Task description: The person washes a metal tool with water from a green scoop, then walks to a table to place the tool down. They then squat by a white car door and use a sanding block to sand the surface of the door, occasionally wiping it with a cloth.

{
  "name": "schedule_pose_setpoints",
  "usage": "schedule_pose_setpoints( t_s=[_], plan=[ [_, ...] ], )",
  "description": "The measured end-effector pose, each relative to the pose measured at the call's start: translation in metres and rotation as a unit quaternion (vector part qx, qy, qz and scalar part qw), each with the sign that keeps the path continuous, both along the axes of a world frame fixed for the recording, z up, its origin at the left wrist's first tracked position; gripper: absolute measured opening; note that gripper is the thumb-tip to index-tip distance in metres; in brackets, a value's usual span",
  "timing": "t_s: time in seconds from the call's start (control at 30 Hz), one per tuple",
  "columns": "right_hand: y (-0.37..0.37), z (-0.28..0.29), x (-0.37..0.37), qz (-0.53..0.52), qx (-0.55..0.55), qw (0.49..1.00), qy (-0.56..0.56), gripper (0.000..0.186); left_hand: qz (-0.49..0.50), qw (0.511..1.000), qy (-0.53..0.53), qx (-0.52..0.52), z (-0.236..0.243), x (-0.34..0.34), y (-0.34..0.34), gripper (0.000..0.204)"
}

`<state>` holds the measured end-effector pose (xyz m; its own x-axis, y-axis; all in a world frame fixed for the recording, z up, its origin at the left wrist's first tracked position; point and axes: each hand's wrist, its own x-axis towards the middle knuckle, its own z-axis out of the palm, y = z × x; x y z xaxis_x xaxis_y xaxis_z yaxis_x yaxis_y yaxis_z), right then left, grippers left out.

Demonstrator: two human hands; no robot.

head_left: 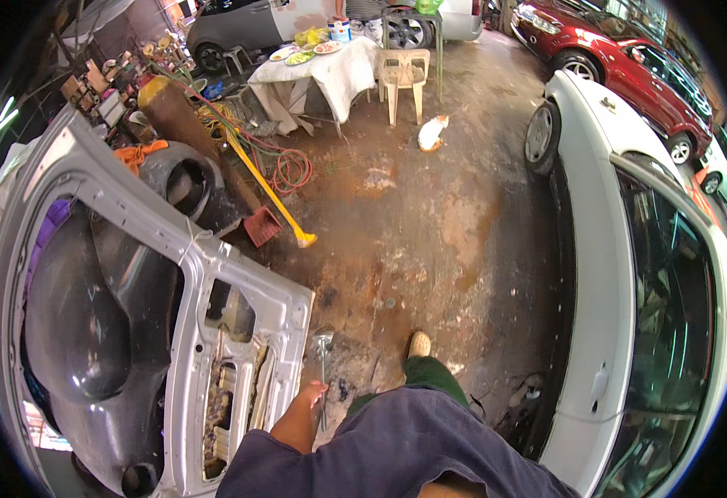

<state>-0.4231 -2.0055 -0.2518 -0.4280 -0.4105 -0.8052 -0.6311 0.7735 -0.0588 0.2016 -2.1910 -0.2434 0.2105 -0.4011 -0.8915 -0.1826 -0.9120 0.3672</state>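
My left hand (314, 392) hangs low beside my body, its fingers closed round the thin metal shaft of a hammer-like tool (322, 353). The tool's head points forward, and its shaft runs back below the hand. Just left of that hand stands a bare grey car door (293, 332), with an open window frame and cut-outs in its inner panel. My right hand does not show; only my dark shirt and one foot in a light clog (419, 344) appear on that side.
A white car (600, 249) lines the right side, with a red car (604, 54) beyond. Ahead sits a white-and-orange cat (432, 133) near a plastic chair (403, 75) and a cloth-covered table (351, 70). A yellow-handled tool (268, 187), red dustpan (261, 227) and hoses (293, 170) lie front-left.
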Motion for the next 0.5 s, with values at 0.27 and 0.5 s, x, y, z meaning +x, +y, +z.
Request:
schedule_pose_setpoints(
  t_s=[0.27, 0.5],
  plan=[
    [-0.548, 0.057, -0.028, 0.24, -0.271, 0.932, -0.009, 0.038, 0.001, 0.993, -0.054, -0.101, -0.004, -0.008, -0.168, 0.023],
    [-0.849, 0.156, 0.036, 0.021, -0.423, 0.876, -0.229, 0.021, -0.035, 0.995, -0.047, -0.082, -0.039, 0.014, -0.315, 0.023]
  ],
)
